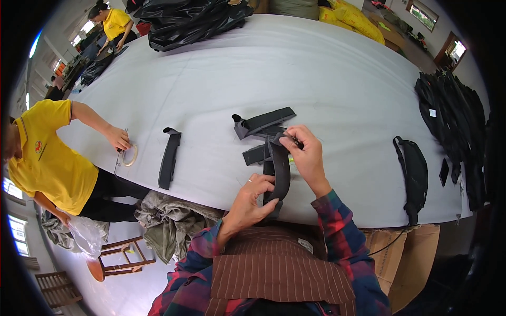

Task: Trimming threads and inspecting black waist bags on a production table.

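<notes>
A black fabric strap [282,176] stands curved on edge in front of me, between my two hands. My left hand [250,199] grips its lower part, with the thumb at the near end. My right hand [308,154] pinches the strap's upper end; a small dark thing shows by its fingers, too small to name. Just beyond lie more black straps [270,120], overlapping, with one end rolled up. A short strap end [255,155] sticks out left of the held strap. Farther left, a single strap [169,160] lies apart with its far end curled.
At the left, a co-worker in a yellow shirt [55,152] reaches over the white table [342,89] to a pale ring-shaped roll [129,156]. Black pouch [413,176] and heaped black fabric [453,126] lie right. Black plastic [195,23] lies beyond; a cardboard box [408,258] stands below right.
</notes>
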`<state>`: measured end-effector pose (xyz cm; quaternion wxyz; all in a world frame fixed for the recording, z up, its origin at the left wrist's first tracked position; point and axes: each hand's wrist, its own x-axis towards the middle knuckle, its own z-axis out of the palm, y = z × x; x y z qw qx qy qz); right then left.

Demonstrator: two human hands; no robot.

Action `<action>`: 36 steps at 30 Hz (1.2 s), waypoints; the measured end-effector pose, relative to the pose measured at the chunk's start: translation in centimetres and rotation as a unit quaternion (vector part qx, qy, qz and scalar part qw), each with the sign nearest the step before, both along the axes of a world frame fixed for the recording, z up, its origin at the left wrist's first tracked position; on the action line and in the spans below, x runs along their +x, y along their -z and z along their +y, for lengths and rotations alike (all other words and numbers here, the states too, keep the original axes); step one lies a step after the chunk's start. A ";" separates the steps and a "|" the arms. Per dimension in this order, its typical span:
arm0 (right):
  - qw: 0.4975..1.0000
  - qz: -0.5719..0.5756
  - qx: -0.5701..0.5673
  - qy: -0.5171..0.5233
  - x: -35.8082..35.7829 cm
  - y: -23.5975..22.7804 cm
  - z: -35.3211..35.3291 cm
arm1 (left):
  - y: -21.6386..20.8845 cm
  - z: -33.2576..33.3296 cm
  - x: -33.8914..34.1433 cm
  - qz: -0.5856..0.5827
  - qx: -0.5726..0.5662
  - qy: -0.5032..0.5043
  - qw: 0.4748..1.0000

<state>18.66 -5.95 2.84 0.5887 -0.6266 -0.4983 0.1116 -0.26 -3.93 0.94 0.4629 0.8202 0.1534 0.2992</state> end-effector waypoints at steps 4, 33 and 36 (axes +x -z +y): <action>0.962 0.269 -0.004 -0.053 0.3 -0.9 -0.7 | -0.2 0.3 -0.8 0.027 0.036 0.039 0.998; 0.984 -0.164 -0.014 -0.064 -4.3 -1.0 -4.7 | -1.2 4.3 -0.2 -0.146 -0.393 -0.158 0.894; 0.983 -0.174 0.004 -0.061 -4.4 -0.7 -4.5 | -1.7 3.8 -0.2 -0.158 -0.435 -0.156 0.873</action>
